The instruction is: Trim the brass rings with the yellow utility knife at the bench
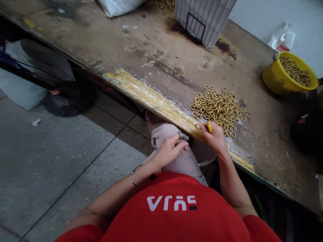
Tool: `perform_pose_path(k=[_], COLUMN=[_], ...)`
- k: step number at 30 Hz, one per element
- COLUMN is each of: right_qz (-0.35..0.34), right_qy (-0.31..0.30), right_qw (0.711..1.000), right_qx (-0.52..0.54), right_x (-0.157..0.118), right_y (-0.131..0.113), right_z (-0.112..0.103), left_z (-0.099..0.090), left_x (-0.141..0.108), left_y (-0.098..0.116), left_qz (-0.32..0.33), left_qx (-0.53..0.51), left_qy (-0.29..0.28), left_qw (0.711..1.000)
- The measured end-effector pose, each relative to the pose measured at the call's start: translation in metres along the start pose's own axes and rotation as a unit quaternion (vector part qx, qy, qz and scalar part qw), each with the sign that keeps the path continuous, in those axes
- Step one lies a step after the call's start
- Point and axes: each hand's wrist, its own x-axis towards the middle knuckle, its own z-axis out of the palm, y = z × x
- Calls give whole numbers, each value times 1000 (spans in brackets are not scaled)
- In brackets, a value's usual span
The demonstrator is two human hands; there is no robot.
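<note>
My right hand (pixel 215 136) is closed around a small yellow-handled tool (pixel 209 127) at the table's front edge; its working end cannot be made out. Just left of those fingers lies a single brass-coloured ring (pixel 198 126). Behind the hand spreads a loose pile of brass-coloured rings (pixel 218 107), several of them scattered at its fringes. Over my knee, below the table edge, is my left hand (pixel 171 150) with its fingers curled in. A small grey piece (pixel 183 136) shows at its fingertips; whether the fingers grip it is unclear.
Shiny clear film over yellow material covers the table's front strip (pixel 151 97). A yellow bucket (pixel 274 79) full of rings stands at right. Behind are a grey ribbed plastic container (pixel 202 20), more rings (pixel 164 5) and a white sack (pixel 121 6). A dark round base (pixel 67 99) sits on the floor.
</note>
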Motion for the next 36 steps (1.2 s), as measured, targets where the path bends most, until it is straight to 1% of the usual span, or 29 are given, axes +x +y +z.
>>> perform_pose_path(k=[1,2,3,5,7,8,11,13,14,17,18,20,22,24,27,30,32,35,36], right_qz=[10,27,44,68,79,80,57,11,-17,-101,-120,-138,-134,-128,-133,-130,-81,28,32], right_qy=[-17,-37,-56,-78,-85,-87,-89,-81,-74,-56,-56,-65,-71,-72,-76,-80,-72,-38,-22], right_qw=[995,984,969,942,925,922,927,945,957,985,989,988,982,975,966,956,949,933,933], right_qx=[95,174,236,319,361,370,359,317,281,127,71,-33,-113,-164,-209,-252,-297,-357,-358], right_x=[-8,-15,-22,-34,-41,-43,-47,-49,-50,-54,-56,-60,-63,-64,-64,-57,-49,-32,-26], right_y=[-4,-8,-12,-19,-22,-23,-25,-26,-27,-29,-29,-28,-27,-28,-31,-29,-21,-4,1], right_z=[-1,0,1,8,15,18,21,18,15,9,8,7,8,10,13,16,14,6,3], left_z=[-1,-1,-1,0,3,4,7,8,8,7,6,5,5,5,3,0,-2,-3,-2], left_x=[1,3,3,4,4,3,-2,-5,-6,-9,-10,-12,-12,-12,-10,-12,-16,-24,-24], left_y=[1,2,3,6,8,9,13,13,13,12,12,13,14,14,13,18,25,33,33], left_qz=[-14,-26,-37,-61,-81,-87,-95,-99,-96,-53,-33,1,21,33,52,72,89,123,132], left_qx=[-61,-120,-173,-252,-303,-321,-349,-342,-327,-247,-213,-148,-98,-58,-5,27,37,53,61], left_qy=[-2,-12,-25,-45,-57,-60,-62,-56,-49,-17,-6,7,13,19,29,24,3,-59,-76], left_qw=[998,992,984,965,948,941,930,933,939,967,977,989,995,998,998,997,995,989,987])
